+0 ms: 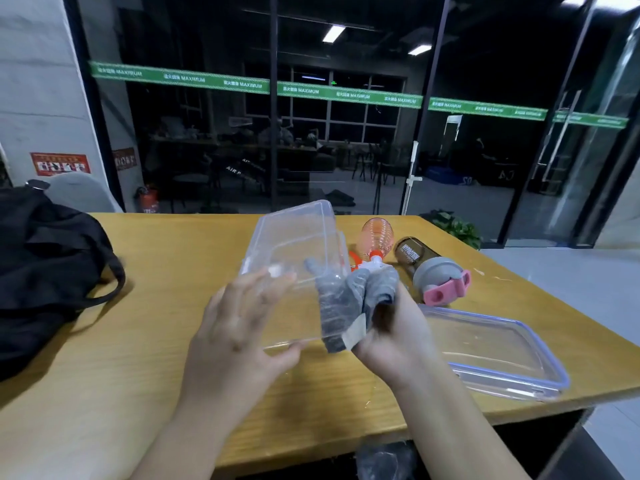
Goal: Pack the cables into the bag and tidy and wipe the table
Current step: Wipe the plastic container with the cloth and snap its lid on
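My left hand (239, 327) holds a clear plastic container (294, 244) tilted up above the wooden table (166, 306), thumb under its near rim. My right hand (391, 330) grips a grey cloth (343, 306) bunched against the container's right side. The container's clear lid (491, 348) with a blue rim lies flat on the table to the right. A black bag (45, 268) with a strap sits at the table's left end. No cables are visible.
An orange spray bottle (375, 237) and a dark water bottle (426, 268) with a grey and pink cap lie behind the hands. The table's right edge runs close past the lid. Glass walls stand behind the table.
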Motion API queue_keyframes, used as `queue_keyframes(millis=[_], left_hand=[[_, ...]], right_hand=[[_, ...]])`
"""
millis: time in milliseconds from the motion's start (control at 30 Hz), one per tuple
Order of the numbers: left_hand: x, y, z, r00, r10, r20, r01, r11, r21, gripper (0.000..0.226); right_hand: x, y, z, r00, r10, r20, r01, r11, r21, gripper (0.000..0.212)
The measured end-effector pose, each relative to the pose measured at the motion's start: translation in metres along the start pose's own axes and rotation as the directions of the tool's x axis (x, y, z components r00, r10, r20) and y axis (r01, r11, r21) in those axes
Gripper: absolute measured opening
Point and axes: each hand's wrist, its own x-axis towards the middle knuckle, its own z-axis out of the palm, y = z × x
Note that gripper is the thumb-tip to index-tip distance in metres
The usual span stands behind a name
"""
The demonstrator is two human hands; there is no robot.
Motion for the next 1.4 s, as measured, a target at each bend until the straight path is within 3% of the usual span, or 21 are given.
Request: queue_keyframes(millis=[100,233,367,433,567,700,800,933,1133,1233,1300,1367,1400], left_hand=[[-0.001,0.0,-0.001,0.996,0.08,0.032,-0.079,0.996,-0.034,0.074],[-0.008,0.002,-0.001,0.991,0.094,0.091,-0.083,0.99,-0.117,0.074],[-0.017,0.019,-0.001,0.976,-0.093,0.195,0.155,0.93,-0.334,0.092],[-0.019,0.036,0.001,0.958,-0.228,0.173,0.282,0.861,-0.424,0.103],[-0.02,0.063,0.004,0.909,-0.416,0.036,0.38,0.788,-0.485,0.115],[-0.021,0.062,0.001,0.824,-0.559,0.095,0.513,0.663,-0.545,0.123],[-0.027,0.058,0.0,0.788,-0.602,0.125,0.559,0.616,-0.555,0.107],[-0.033,0.048,0.001,0.827,-0.555,0.088,0.499,0.652,-0.571,0.078],[-0.037,0.026,-0.015,0.921,-0.353,0.165,0.386,0.765,-0.516,0.083],[-0.039,0.019,-0.022,0.93,-0.269,0.249,0.359,0.806,-0.47,0.085],[-0.04,0.017,-0.025,0.927,-0.23,0.296,0.35,0.813,-0.465,0.085],[-0.04,0.018,-0.027,0.932,-0.191,0.309,0.32,0.835,-0.448,0.086],[-0.041,0.019,-0.027,0.937,-0.174,0.304,0.3,0.846,-0.441,0.089]], right_hand=[[0.002,0.006,0.001,0.998,0.003,-0.062,-0.011,0.993,-0.121,0.063],[0.005,0.009,-0.006,0.987,-0.05,-0.151,0.032,0.993,-0.118,0.048],[0.009,0.017,-0.007,0.963,-0.148,-0.224,0.1,0.972,-0.214,0.046],[0.009,0.026,-0.008,0.947,-0.188,-0.259,0.128,0.965,-0.23,0.054],[0.003,0.046,-0.01,0.933,-0.248,-0.26,0.152,0.928,-0.342,0.06],[-0.007,0.054,-0.008,0.957,-0.232,-0.176,0.158,0.92,-0.358,0.062],[-0.008,0.059,-0.007,0.959,-0.22,-0.177,0.147,0.924,-0.353,0.07],[-0.006,0.058,-0.013,0.962,-0.221,-0.161,0.163,0.937,-0.309,0.062],[-0.004,-0.005,-0.01,0.961,-0.206,-0.182,0.18,0.972,-0.149,0.044],[-0.014,-0.022,-0.008,0.963,-0.114,-0.242,0.085,0.988,-0.126,0.028],[-0.02,-0.026,-0.007,0.968,-0.093,-0.233,0.082,0.995,-0.054,0.038],[-0.024,-0.026,-0.007,0.953,-0.193,-0.234,0.201,0.979,0.011,0.061],[-0.028,-0.024,-0.007,0.945,-0.237,-0.225,0.251,0.968,0.032,0.06]])
